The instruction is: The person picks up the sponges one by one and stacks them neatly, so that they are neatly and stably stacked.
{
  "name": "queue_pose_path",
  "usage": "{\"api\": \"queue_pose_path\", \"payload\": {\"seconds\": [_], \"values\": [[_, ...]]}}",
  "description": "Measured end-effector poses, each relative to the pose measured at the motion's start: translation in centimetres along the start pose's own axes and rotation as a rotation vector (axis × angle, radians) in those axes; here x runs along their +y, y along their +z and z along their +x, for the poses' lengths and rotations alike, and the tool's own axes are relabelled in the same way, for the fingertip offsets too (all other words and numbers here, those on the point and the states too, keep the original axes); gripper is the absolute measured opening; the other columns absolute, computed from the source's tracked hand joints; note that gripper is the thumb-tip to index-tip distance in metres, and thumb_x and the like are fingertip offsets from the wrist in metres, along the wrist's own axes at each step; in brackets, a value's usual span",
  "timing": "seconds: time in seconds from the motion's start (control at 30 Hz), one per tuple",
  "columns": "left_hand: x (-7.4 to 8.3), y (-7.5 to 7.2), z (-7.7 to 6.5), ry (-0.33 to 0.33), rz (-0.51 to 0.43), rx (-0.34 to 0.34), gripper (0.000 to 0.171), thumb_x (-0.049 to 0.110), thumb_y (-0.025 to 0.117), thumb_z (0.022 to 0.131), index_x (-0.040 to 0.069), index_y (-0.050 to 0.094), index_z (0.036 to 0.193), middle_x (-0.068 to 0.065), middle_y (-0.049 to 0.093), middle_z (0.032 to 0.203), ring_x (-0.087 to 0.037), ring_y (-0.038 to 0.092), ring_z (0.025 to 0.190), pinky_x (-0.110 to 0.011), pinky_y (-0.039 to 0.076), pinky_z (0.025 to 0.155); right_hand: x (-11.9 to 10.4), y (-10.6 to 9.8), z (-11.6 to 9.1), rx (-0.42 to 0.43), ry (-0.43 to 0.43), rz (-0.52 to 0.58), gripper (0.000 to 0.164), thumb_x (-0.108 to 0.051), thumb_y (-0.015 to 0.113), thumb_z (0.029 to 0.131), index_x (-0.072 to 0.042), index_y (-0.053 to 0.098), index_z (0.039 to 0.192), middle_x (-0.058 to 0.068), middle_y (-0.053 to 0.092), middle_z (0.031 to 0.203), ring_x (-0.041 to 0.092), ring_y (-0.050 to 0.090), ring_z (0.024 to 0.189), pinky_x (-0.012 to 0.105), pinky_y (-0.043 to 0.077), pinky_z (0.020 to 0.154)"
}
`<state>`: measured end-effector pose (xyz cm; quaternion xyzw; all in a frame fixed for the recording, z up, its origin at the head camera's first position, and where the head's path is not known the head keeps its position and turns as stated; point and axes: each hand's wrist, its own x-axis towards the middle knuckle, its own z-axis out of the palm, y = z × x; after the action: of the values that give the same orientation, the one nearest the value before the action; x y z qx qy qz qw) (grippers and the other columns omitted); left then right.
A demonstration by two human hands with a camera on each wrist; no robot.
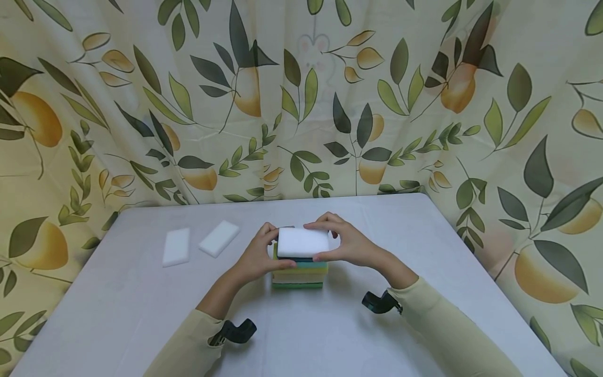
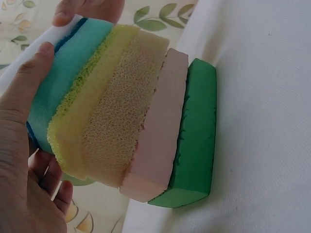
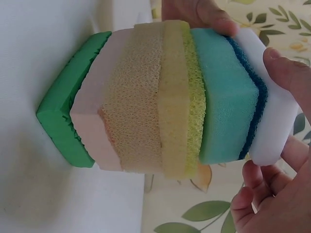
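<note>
A stack of sponges stands on the table. From the bottom it runs green block (image 2: 200,131), pale pink sponge (image 2: 159,126), tan porous sponge (image 2: 119,99), yellow sponge (image 3: 176,97) and teal sponge (image 3: 226,97) with a dark blue scouring layer on top. Uppermost lies a white sponge (image 1: 303,242), pinched at its right end by the right hand (image 1: 350,244), thumb in front and fingers behind. The left hand (image 1: 258,255) holds the left end of the teal sponge, its thumb along the front and its fingers curled at the back.
Two white sponges lie flat at the left of the table, one upright to the view (image 1: 176,247) and one slanted (image 1: 219,239). Black wrist cameras (image 1: 238,331) stick out from both sleeves. A fruit-patterned curtain (image 1: 301,104) hangs behind the white-covered table (image 1: 118,314).
</note>
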<state>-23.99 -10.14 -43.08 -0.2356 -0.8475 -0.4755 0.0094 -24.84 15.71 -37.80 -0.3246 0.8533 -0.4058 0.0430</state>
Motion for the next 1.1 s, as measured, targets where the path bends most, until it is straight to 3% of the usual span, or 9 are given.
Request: {"api": "queue_pose_path", "payload": {"seconds": [1.1], "values": [[-0.08,0.11,0.04,-0.029,-0.019,-0.001,0.08,0.034,0.09,0.069,0.019,0.055,0.14,-0.002,0.045,0.105,-0.02,0.043,0.104,-0.044,0.04,0.091,0.47,0.28,0.34,-0.016,0.021,-0.009,0.062,-0.032,0.084,0.078,-0.022,0.061,0.135,-0.003,0.054,0.121,0.019,0.048,0.111,0.039,0.039,0.084]]}}
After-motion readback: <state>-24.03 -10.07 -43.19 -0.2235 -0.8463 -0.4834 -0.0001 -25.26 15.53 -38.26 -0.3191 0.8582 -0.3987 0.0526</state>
